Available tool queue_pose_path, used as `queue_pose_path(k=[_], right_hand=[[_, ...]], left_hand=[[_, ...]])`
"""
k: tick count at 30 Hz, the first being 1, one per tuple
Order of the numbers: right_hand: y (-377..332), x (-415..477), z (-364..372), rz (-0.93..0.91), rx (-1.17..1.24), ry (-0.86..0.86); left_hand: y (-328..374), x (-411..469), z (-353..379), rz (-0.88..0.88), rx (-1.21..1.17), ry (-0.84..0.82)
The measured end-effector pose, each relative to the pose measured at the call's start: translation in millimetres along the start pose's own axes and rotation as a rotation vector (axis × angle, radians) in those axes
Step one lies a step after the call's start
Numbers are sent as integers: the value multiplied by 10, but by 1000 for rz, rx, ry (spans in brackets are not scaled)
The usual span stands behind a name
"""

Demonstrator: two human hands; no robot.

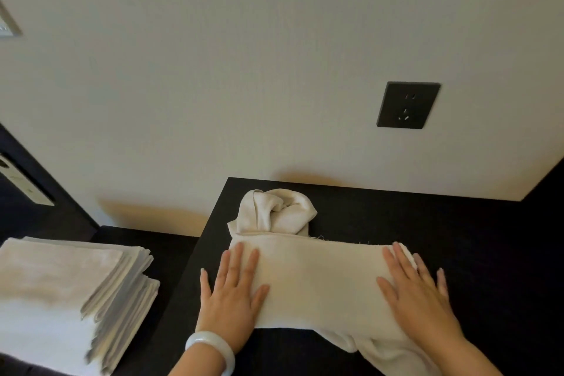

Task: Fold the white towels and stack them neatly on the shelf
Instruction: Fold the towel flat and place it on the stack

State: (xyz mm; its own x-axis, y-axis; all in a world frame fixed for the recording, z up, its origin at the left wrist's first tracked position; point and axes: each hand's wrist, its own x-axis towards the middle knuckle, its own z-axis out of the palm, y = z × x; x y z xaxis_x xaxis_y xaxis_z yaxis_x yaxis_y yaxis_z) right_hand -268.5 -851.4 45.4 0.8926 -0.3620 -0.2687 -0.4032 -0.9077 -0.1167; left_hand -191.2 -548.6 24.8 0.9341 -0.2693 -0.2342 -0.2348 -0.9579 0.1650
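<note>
Both hands flat, fingers straight, gripping nothing: left hand (233,293) and right hand (418,293) press the towel (320,281) ends onto the worktop (457,238), likely setting the crease before the stack (73,290).

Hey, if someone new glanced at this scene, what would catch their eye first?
Probably the left hand and right hand, which press flat on the two ends of a white towel on the dark tabletop. Next would be the stack of folded towels at lower left, and a crumpled towel just behind the flat one, near the wall.
</note>
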Motion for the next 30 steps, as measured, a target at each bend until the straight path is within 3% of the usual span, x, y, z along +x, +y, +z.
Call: queue_pose_path(k=[2, 6, 10, 14, 17, 30], right_hand=[[26, -51, -49, 57, 50, 28], [-6, -90, -127, 357, 291, 81], [68, -51, -214, 520, 689, -112], [98, -50, -352, 610, 904, -167], [54, -78, -390, 557, 916, -185], [-739, -377, -919, 165, 1045, -84]], left_hand=[[-30, -16, -105, -123, -124, 6], [-2, -2, -272, -320, -421, 104], [-29, 48, -451, -505, -728, -32], [-122, 83, -564, -633, -1084, -239], [-126, -33, -639, -626, -1335, -278], [-708, -319, -961, -347, -1545, -67]])
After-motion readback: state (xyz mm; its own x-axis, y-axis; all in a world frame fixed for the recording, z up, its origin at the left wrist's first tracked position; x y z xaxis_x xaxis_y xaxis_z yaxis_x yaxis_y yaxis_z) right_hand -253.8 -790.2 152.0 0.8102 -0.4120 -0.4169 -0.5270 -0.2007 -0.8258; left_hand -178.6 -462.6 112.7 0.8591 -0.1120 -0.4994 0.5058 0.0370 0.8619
